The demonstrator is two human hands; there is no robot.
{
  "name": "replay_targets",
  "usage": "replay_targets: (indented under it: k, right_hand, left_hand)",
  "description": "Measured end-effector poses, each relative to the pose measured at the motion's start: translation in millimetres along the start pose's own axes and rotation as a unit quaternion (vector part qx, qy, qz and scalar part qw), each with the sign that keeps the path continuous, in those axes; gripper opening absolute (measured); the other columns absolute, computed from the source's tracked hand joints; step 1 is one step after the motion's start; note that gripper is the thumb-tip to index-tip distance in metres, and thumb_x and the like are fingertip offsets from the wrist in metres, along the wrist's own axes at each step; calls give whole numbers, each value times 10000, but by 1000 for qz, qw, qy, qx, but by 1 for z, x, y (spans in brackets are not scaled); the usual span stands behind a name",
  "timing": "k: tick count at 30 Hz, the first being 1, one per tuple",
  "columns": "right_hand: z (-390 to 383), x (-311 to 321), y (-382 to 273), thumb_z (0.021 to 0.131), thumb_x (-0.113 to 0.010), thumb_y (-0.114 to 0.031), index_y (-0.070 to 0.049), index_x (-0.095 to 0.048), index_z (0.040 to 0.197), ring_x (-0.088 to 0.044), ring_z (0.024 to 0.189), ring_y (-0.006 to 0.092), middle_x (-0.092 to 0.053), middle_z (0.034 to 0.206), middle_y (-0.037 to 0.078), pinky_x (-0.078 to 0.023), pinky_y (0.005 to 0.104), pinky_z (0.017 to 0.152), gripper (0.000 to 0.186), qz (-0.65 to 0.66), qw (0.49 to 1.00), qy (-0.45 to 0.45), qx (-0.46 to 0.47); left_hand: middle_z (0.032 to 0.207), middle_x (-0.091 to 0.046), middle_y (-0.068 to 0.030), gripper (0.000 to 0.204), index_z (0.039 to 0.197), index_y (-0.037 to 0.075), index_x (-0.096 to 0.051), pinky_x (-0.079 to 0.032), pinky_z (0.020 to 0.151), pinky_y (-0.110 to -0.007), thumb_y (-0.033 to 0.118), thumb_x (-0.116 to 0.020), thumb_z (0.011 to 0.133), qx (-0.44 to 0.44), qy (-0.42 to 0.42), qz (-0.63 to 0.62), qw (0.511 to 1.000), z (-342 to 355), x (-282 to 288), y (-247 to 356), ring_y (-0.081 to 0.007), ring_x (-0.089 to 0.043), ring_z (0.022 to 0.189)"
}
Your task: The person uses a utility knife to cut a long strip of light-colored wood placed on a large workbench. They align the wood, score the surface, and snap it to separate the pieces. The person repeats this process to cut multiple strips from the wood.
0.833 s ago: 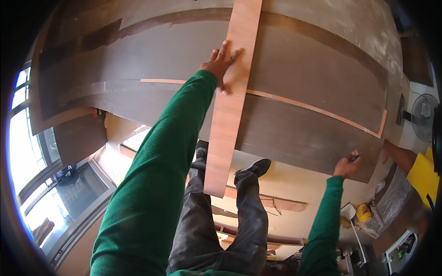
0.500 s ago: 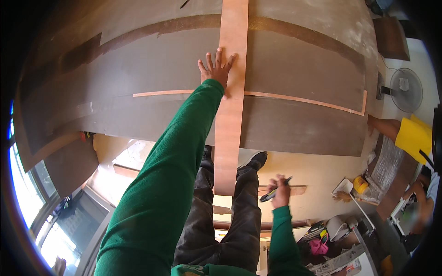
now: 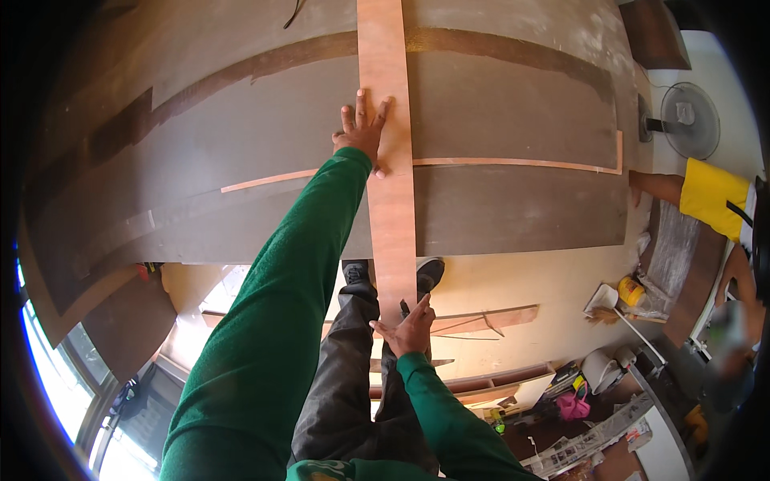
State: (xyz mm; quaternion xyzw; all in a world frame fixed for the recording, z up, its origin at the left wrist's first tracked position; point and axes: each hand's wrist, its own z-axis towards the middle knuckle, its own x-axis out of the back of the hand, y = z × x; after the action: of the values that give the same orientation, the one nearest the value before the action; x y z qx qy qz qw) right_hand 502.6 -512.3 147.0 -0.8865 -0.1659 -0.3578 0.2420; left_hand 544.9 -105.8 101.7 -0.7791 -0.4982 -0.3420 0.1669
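A long reddish-brown wooden strip (image 3: 383, 64) runs across the dark sheet-covered table (image 3: 513, 212) and juts past its near edge, above my legs. My left hand (image 3: 359, 135) lies flat on the strip with fingers spread, pressing it near its left edge. At the strip's near end, my right hand (image 3: 411, 330) grips a dark pen-like tool (image 3: 404, 306); most of the tool is hidden by the fingers. Under the long strip passes a narrow light-brown strip (image 3: 521, 163), which lies along the sheet and has a short upturned piece at its right end.
On the right, a person's yellow sleeve (image 3: 714, 196) shows, with an arm reaching to the table's edge. Behind it stands a fan (image 3: 691, 120). Thin wood pieces (image 3: 509, 318) lie on the floor, and a yellow tub (image 3: 632, 291) sits near a dustpan (image 3: 601, 299).
My right hand has moved left and up to the strip's near end with the dark tool. My left hand stays on the strip. The view has shifted slightly.
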Motion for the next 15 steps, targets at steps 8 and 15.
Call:
replay_targets:
  k: [8,15]
  right_hand:
    - [-4,-34,19,646,-952,-346,104,-9,1567,-471,1237,386,-497,1394,158,-466,453,1051,1394,-27,999,-30,-16]
    - [-3,-38,20,645,-924,-246,107,-69,1557,-507,1204,359,-545,1336,134,-446,451,1062,1299,10,1000,-12,-14]
  left_hand:
    - [1667,261,-177,1565,1599,383,184,-424,1109,-632,348,-999,575,-8,2,-6,1000,1,-1,-2,-501,-70,1539]
    - [1674,254,-157,1598,1593,396,193,-446,1096,-622,419,-1005,535,-11,14,1,1000,2,-1,-7,-475,-87,1549]
